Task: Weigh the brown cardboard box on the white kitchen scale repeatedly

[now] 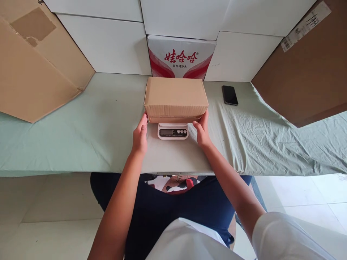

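Note:
A closed brown cardboard box (176,93) is over a small white kitchen scale (172,137), covering its weighing plate. Whether the box rests fully on the plate cannot be seen. The scale's front, with a blank display and round buttons, shows below the box. My left hand (140,135) holds the box at its front left corner, fingers along the side. At the front right corner, my right hand (202,129) grips it, thumb toward the front and the other fingers partly hidden behind the edge.
A green cloth (114,144) covers the table. A black phone (230,95) lies to the right. Behind the box stands a white and red carton (182,56) against white panels (108,43). Large cardboard sheets lean at the left (40,68) and right (309,72).

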`<state>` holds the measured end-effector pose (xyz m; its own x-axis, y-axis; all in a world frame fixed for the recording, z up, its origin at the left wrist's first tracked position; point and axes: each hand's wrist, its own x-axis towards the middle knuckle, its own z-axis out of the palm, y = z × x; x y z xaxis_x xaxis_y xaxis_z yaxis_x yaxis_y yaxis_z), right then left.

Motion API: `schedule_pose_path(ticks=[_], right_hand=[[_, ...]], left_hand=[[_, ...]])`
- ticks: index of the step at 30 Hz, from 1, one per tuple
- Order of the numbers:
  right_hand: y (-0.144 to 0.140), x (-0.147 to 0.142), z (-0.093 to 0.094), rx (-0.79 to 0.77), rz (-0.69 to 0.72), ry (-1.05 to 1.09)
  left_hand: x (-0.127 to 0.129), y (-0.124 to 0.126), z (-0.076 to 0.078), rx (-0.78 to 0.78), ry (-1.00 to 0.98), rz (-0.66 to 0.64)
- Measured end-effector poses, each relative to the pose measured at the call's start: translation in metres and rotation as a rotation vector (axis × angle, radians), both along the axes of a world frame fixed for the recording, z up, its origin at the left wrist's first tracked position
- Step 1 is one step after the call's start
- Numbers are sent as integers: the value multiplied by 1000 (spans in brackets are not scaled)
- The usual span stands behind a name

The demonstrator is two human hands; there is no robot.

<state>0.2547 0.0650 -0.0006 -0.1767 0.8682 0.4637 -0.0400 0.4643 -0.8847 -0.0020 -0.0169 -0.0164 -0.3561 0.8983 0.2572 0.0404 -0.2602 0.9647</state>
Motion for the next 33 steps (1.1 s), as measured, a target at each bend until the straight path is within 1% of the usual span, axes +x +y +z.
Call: schedule_pose_path(ticks=[6, 9, 13, 15, 17, 20, 22, 24, 27, 33], right_hand=[[-3, -1, 4, 0, 2, 28], [-2, -1, 4, -22, -64, 98], [2, 2, 8, -142, -198, 273], [3, 4, 12, -232, -247, 377], [5, 5, 14, -330, -265, 465], [8, 7, 14, -442, -274, 551], [12, 7, 11, -479, -266, 572], [16, 7, 7, -505, -230, 569], [20, 8, 2, -520, -171, 545], [25, 9, -3, -501, -155, 524]], left_hand=[[-1, 0, 4, 29, 9, 3], [-4, 1, 7, 71, -21, 39], [-8, 3, 9, 88, -52, 113], [-8, 3, 9, 72, -50, 118], [-7, 4, 9, 42, -50, 99], [-6, 5, 10, 6, -58, 81], [-6, 6, 11, -5, -64, 79], [-6, 7, 11, -11, -68, 77], [-7, 8, 10, -18, -69, 78], [-9, 10, 6, -27, -61, 73]])
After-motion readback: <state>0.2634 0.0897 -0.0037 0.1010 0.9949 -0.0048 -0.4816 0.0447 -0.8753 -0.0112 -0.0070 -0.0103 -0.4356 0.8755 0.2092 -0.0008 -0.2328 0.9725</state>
